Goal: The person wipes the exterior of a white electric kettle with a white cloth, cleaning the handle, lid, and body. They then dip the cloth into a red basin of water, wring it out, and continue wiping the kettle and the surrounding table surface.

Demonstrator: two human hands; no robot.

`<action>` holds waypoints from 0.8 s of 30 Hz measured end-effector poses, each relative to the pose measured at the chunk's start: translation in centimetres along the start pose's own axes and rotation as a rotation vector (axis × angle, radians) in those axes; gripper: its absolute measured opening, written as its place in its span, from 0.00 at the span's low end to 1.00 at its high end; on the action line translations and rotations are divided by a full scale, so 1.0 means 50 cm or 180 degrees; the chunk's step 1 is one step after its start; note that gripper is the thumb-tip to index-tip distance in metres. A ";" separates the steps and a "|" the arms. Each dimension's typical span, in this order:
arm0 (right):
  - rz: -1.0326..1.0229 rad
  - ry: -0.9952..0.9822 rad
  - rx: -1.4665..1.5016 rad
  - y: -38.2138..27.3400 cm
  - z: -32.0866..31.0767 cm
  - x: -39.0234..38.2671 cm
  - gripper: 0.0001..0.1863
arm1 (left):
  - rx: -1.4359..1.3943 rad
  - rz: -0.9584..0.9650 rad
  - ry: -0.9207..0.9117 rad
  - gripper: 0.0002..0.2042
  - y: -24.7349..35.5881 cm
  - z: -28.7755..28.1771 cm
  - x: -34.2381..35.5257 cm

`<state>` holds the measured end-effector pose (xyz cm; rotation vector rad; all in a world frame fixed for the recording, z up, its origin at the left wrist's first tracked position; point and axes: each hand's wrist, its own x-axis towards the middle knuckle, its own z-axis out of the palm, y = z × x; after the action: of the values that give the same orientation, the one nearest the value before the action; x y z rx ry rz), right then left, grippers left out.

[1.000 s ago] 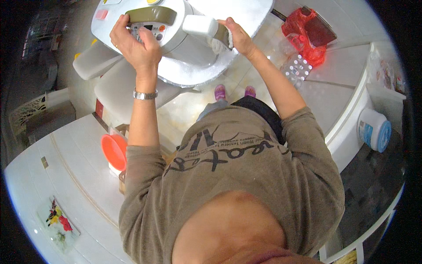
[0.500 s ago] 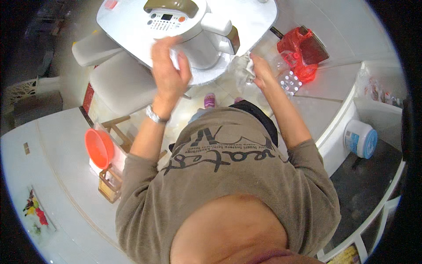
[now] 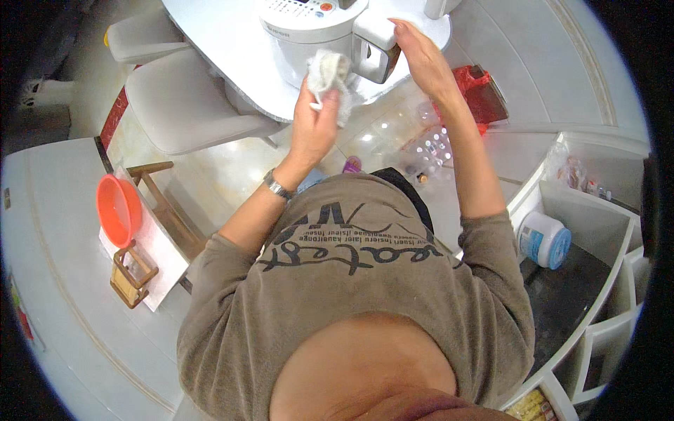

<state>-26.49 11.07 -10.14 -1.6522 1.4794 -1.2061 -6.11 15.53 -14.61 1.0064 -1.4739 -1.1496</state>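
A white kitchen appliance (image 3: 309, 52) with a button panel stands on the white table (image 3: 235, 52), its top cut off by the upper edge. Its side handle (image 3: 376, 42) points toward my right. My right hand (image 3: 425, 62) is at that handle, fingertips pressed to its top and outer side; part of the grip is hidden. A crumpled white cloth (image 3: 331, 74) is bunched in my closed left hand (image 3: 314, 126), held close to the appliance's front near the table edge. A metal watch circles my left wrist.
Light padded chairs (image 3: 182, 98) stand left of the table. An orange basin (image 3: 118, 209) and a small wooden rack (image 3: 132, 274) are at left. Clear bottles (image 3: 430, 149) and a red bag (image 3: 472, 91) lie at right, near an open shelf unit holding a blue-lidded tub (image 3: 544, 241).
The cloth has passed from my right hand to my left. My right hand has moved up to the appliance's handle. The whole view has shifted as well.
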 end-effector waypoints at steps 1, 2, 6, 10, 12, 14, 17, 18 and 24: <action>0.0326 -0.0445 0.0132 0.003 0.002 0.016 0.22 | 0.0606 0.0746 0.0072 0.22 -0.016 0.006 0.012; 0.0253 -0.0364 0.0138 0.016 0.009 0.020 0.23 | 0.1211 0.1488 0.0144 0.24 -0.030 0.015 0.023; 0.0045 -0.0083 0.0000 0.029 0.038 0.017 0.23 | 0.2711 0.1661 -0.0762 0.29 -0.074 0.056 0.064; 0.0020 -0.0031 -0.0109 0.029 0.043 0.021 0.23 | 0.2015 0.0358 -0.1254 0.26 -0.097 0.104 0.069; 0.0185 -0.0027 -0.0160 0.009 0.042 0.011 0.22 | 0.2099 0.1162 -0.0892 0.30 -0.150 0.121 0.059; 0.0161 -0.0026 -0.0190 0.020 0.041 0.011 0.21 | 0.2051 0.1228 -0.0754 0.33 -0.169 0.125 0.046; 0.0112 -0.0062 -0.0185 0.014 0.040 0.017 0.21 | 0.1833 0.0785 -0.1040 0.33 -0.184 0.115 0.042; 0.0086 -0.0067 -0.0171 0.021 0.038 0.020 0.21 | 0.1696 0.0714 -0.1076 0.32 -0.190 0.111 0.038; 0.0364 -0.0262 0.0011 0.040 0.022 0.045 0.18 | 0.1414 0.0669 -0.0322 0.21 -0.172 0.039 -0.032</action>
<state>-26.41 8.38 -11.82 -1.5737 1.4985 -1.0657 -7.40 15.61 -23.49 1.0661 -1.9187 -0.7455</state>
